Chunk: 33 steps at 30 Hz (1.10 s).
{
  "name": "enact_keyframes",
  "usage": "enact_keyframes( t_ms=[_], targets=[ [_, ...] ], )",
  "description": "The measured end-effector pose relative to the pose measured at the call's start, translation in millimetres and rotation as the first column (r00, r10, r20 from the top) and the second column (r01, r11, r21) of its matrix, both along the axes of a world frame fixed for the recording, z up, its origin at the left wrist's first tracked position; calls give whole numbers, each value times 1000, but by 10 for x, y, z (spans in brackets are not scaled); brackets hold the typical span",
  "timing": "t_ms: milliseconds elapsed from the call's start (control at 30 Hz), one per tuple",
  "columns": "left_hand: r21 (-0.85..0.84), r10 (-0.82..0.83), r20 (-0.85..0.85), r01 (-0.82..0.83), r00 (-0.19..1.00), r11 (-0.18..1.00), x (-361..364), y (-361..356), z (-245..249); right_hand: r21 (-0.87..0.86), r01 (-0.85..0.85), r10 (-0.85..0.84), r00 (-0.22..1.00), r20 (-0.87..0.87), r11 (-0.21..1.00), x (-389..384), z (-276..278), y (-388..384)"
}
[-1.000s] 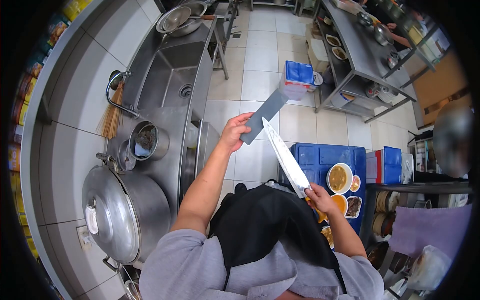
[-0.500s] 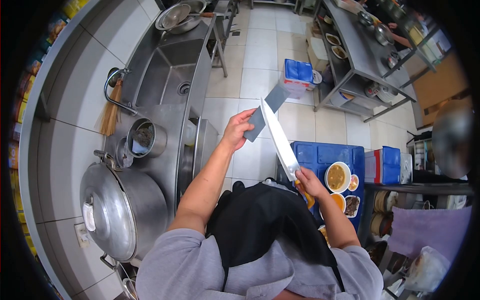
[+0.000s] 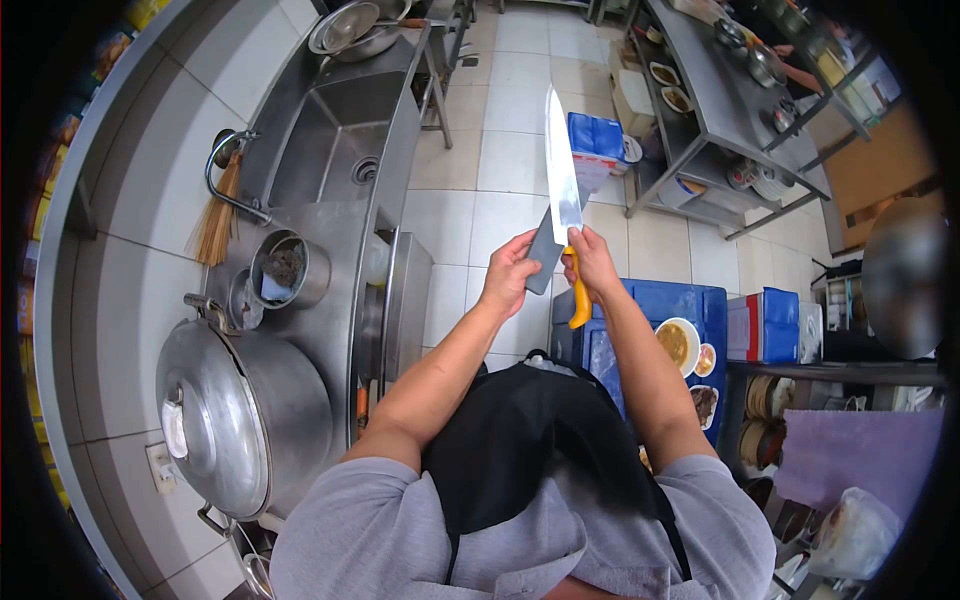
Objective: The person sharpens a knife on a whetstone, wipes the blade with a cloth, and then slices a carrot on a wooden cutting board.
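Gripped at its near end by my left hand (image 3: 511,274) is a flat grey sharpening stone (image 3: 546,255), slanting away from me. My right hand (image 3: 592,262) holds a large kitchen knife (image 3: 563,160) by its yellow handle (image 3: 580,303). The long blade points forward, tip farthest from me, and overlaps the far part of the stone in this view. Both hands are close together in front of my black apron (image 3: 520,430), above the tiled floor.
A blue lidded box (image 3: 710,310) stands at front right, bearing a bowl of soup (image 3: 678,345) and small dishes. To the left are a steel sink (image 3: 330,150), a large lidded pot (image 3: 240,420) and a smaller pot (image 3: 300,270). A steel table (image 3: 720,110) stands far right, a person's arm beyond it.
My right hand has moved forward with the knife, whose blade now points more straight ahead. My left hand has shifted right with the stone, bringing the hands closer together.
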<state>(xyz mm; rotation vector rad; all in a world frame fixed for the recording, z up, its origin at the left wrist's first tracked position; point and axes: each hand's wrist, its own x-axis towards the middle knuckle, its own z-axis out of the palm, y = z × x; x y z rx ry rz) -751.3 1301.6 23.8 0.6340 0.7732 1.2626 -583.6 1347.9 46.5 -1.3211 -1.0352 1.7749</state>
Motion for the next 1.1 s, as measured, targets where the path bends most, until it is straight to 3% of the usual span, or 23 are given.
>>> enact_keyframes(
  t_ms=[167, 233, 267, 300, 333, 367, 400, 533, 767, 833, 900, 1067, 1100],
  targets=[
    [-27, 53, -39, -54, 998, 998, -91, 85, -102, 10, 34, -32, 991, -133, 999, 159, 19, 28],
    [-82, 107, -96, -115, 990, 990, -170, 115, -135, 310, -33, 9, 997, 78, 950, 225, 18, 68],
    [-75, 102, -102, -110, 990, 991, -178, 125, -133, 325, -126, 54, 974, 222, 937, 268, 28, 90],
    [-99, 140, -92, -149, 986, 984, -170, 120, -132, 332, -117, 46, 975, 216, 936, 263, 12, 89],
    [-122, 177, -82, -186, 981, 975, -156, 117, -124, 503, -250, -47, 861, 506, 827, 228, 36, 54],
    [-116, 169, -86, -178, 982, 977, -138, 125, -129, 590, -423, -206, 666, 717, 687, 166, 123, -7],
    [-126, 194, -65, -201, 979, 971, -114, 140, -135, 473, -430, -147, 602, 785, 769, 89, 203, -94],
    [-102, 243, -13, -243, 970, 965, -67, 165, -77, 392, -546, -102, 486, 868, 741, -105, 286, -250],
    [-37, 230, -14, -231, 973, 972, -134, 155, -64, 382, -556, -78, 492, 867, 738, -184, 218, -228],
    [-43, 229, 28, -228, 973, 973, -139, 127, -59, 270, -589, 8, 425, 905, 762, -187, 223, -230],
    [-60, 218, 19, -216, 976, 974, -126, 93, -88, 272, -585, 12, 434, 901, 764, -138, 160, -279],
    [-109, 236, 19, -233, 972, 966, -213, 123, -266, 279, -547, -5, 448, 894, 790, 293, -172, -653],
    [-110, 309, -10, -308, 951, 945, -290, 176, -265, 264, -539, -3, 437, 900, 800, 478, -288, -782]
  ],
)
